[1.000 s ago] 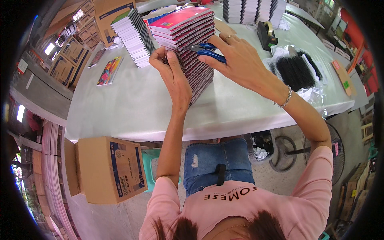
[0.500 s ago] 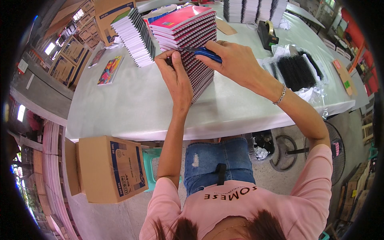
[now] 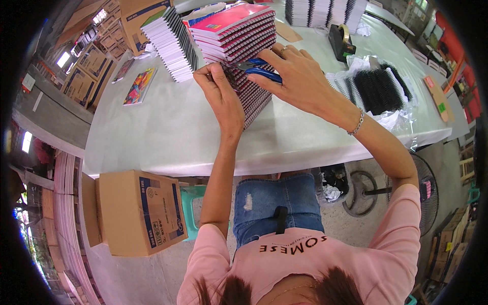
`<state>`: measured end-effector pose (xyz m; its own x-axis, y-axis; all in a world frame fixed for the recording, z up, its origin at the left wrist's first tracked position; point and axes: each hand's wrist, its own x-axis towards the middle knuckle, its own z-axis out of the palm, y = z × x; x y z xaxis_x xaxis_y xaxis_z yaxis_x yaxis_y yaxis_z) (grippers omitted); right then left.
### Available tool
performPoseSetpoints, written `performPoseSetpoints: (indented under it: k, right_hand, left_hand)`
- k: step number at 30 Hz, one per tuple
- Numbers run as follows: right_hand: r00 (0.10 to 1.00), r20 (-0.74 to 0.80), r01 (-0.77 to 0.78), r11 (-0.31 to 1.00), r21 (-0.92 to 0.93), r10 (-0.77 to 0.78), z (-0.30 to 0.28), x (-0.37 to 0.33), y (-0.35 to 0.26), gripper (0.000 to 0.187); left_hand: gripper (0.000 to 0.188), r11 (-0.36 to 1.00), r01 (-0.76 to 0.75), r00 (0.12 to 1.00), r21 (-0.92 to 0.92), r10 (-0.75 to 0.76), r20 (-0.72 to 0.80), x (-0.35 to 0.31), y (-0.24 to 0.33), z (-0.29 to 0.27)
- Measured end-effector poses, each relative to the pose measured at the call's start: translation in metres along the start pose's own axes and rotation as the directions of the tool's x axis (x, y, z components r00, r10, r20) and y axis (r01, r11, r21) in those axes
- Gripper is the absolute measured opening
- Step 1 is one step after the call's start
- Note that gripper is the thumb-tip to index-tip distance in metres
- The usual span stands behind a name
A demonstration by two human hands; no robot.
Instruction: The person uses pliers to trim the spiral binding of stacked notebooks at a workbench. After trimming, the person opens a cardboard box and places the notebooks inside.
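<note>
A tall stack of spiral notebooks (image 3: 233, 21) with pink-red covers stands on the white-covered table, coils facing me and to the right. At the near corner of the stack, my left hand (image 3: 223, 101) is closed, thumb and fingers pinching a notebook's edge by the coil end. My right hand (image 3: 300, 76) grips blue-handled pliers (image 3: 264, 75), their handles spread apart. The pliers' metal jaws (image 3: 245, 65) point left, close to my left fingertips and the coils. Exactly what lies under the left fingertips is hidden.
Left of the stack stands a pile of white-paged spiral notebooks (image 3: 170, 48), beside a colourful booklet (image 3: 140, 85). At right are a tape dispenser (image 3: 339, 43) and black coils (image 3: 378, 91) in plastic. A cardboard box (image 3: 137, 213) and a fan (image 3: 419, 193) stand below the table edge.
The pliers' handles have spread apart in my right hand. My left hand has shifted slightly left and up along the stack's corner.
</note>
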<state>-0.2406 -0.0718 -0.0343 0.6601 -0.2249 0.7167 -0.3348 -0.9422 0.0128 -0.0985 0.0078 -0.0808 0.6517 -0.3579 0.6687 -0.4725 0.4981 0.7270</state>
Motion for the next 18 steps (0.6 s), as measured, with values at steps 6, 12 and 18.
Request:
performPoseSetpoints:
  k: [6,12,18]
  right_hand:
    - [0.988,0.134,-0.089,0.994,0.065,0.080,0.001,0.001,-0.003,0.043]
    - [0.984,0.118,-0.150,0.981,0.126,0.135,-0.003,-0.006,-0.001,0.041]
    - [0.999,0.003,-0.039,0.999,0.017,0.039,0.000,-0.015,0.007,0.048]
  left_hand:
    - [0.032,0.999,-0.022,1.000,0.041,0.022,0.000,-0.001,0.001,-0.001]
    - [0.034,1.000,0.006,0.997,-0.017,-0.007,-0.078,-0.005,-0.005,0.001]
    - [0.032,0.997,0.064,0.998,-0.053,-0.063,0.027,-0.011,-0.002,-0.002]
